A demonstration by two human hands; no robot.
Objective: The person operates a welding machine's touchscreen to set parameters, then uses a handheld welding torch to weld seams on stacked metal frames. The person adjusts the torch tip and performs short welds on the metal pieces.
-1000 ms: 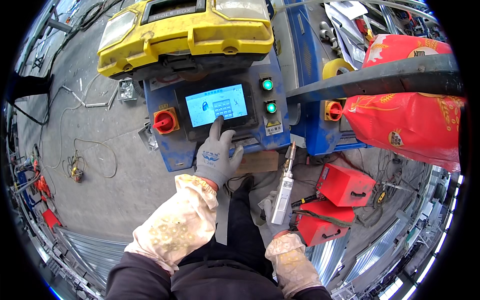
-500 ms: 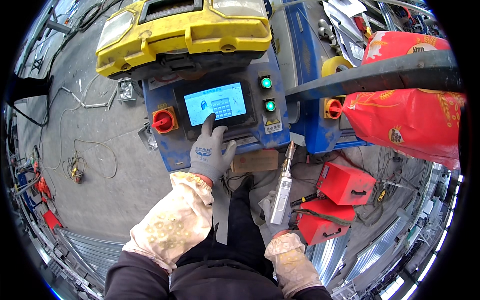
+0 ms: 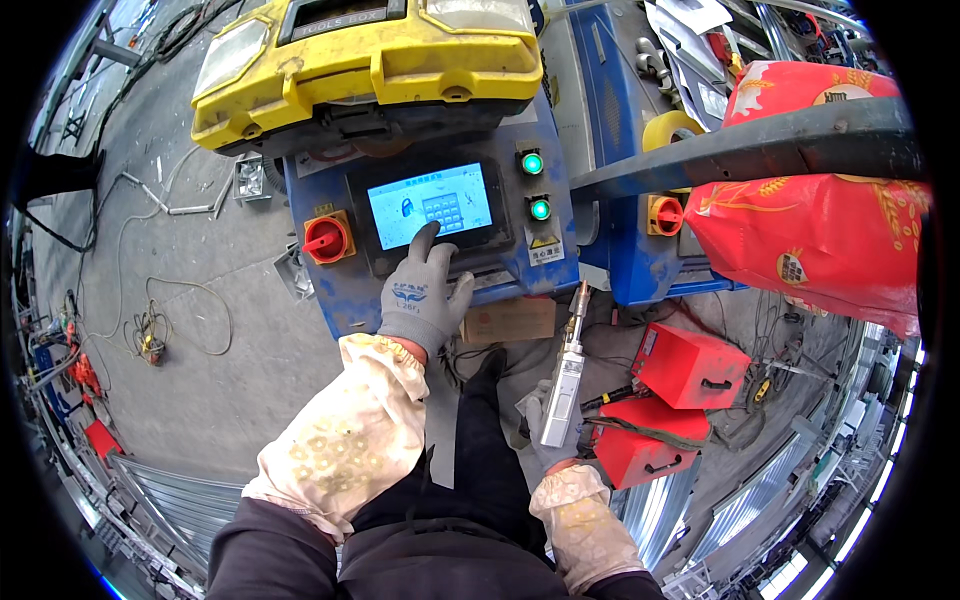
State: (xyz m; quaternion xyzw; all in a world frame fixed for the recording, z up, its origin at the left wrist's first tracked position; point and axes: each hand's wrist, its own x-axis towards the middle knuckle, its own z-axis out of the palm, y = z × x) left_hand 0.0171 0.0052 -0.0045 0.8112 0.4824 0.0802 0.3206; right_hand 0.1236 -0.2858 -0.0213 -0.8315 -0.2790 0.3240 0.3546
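Observation:
My left hand (image 3: 420, 297), in a grey work glove, reaches to the lit touchscreen (image 3: 405, 206) of a blue machine cabinet (image 3: 345, 312). Its index fingertip lies at the lower part of the on-screen keypad, and its fingers are apart. Whether the tip presses the glass, I cannot tell. At lower right, my gloved right hand (image 3: 547, 440) is closed around a silver handheld welding gun (image 3: 565, 388), whose copper-coloured nozzle points up and away from me. The gun covers part of that hand. Beside the screen are a red rotary switch (image 3: 327, 241) and two green-lit buttons (image 3: 532, 164).
A yellow toolbox (image 3: 400, 75) sits on top of the cabinet. A dark metal bar (image 3: 740, 150) crosses at right, by a red printed bag (image 3: 810, 235). Red boxes (image 3: 690, 368) with handles and a cardboard box (image 3: 508, 321) lie on the floor, cables around them.
My left index finger has shifted slightly up and right, onto the bottom of the keypad. My right hand and the welding gun stay in place.

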